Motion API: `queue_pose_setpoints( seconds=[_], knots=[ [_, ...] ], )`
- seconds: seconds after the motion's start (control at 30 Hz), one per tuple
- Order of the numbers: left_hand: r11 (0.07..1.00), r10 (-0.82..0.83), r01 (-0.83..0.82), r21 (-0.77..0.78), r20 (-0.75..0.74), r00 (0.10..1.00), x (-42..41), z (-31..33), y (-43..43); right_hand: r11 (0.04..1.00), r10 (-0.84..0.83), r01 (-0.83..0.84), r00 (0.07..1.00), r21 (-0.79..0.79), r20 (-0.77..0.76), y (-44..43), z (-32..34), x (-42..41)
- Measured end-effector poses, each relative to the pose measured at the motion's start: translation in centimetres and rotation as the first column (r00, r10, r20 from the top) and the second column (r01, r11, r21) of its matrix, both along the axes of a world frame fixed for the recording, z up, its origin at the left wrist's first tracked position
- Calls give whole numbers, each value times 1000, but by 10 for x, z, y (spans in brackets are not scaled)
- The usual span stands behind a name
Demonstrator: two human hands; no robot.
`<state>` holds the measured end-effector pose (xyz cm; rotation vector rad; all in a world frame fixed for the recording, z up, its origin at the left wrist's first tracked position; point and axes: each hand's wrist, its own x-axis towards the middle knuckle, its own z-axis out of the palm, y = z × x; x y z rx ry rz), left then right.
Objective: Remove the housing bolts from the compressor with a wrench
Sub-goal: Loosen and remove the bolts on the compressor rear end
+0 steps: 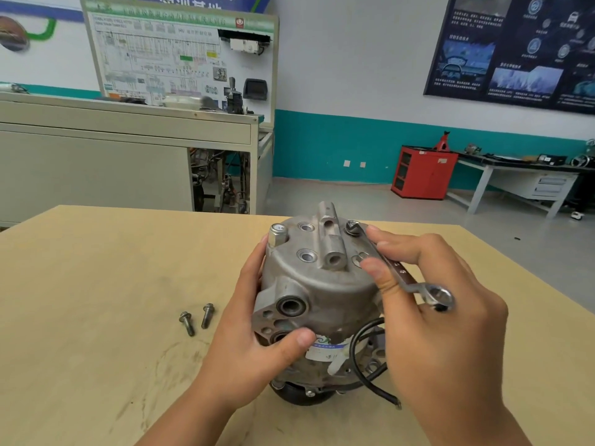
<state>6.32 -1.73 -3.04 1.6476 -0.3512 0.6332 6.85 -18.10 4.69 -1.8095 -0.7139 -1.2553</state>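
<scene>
Two loose bolts (187, 322), one wrench (399, 273)

On the wooden table (96, 284), the left hand (254, 333) grips the upright compressor (318, 294) while the right hand (431, 297) pinches a wrench (399, 272) seated on a housing bolt (352, 227), two loose bolts (196, 318) lying nearby.

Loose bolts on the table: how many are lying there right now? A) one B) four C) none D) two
D: two loose bolts lie close together on the table, left of the compressor.
</scene>
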Motion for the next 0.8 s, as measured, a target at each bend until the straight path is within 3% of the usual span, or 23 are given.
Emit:
queue_pose_setpoints(
  seconds=[0.17,0.23,0.4,0.5,0.57,0.67,0.8],
  knots=[
    [1000,16,-16,8,-9,1000,0,1,0,999,43,-44,999,-23,-19,-2,-5,3],
    [1000,13,-13,0,-20,1000,0,1,0,977,194,-181,974,109,-117,-10,-7,8],
    [999,51,-51,3,20,999,1,1,-2,726,594,-390,771,566,-231,-29,-5,39],
    [999,41,-41,-10,3,999,1,-1,-1,459,811,-349,540,817,-225,-26,2,63],
    [999,30,-30,-13,-12,999,1,-1,0,411,848,-269,464,871,-257,-20,11,78],
    [1000,4,-4,-4,-20,1000,2,0,2,480,839,-184,382,858,-388,-4,28,96],
    [1000,-19,19,-6,-39,999,4,-2,3,728,684,-281,242,625,-688,17,41,106]
  ],
)
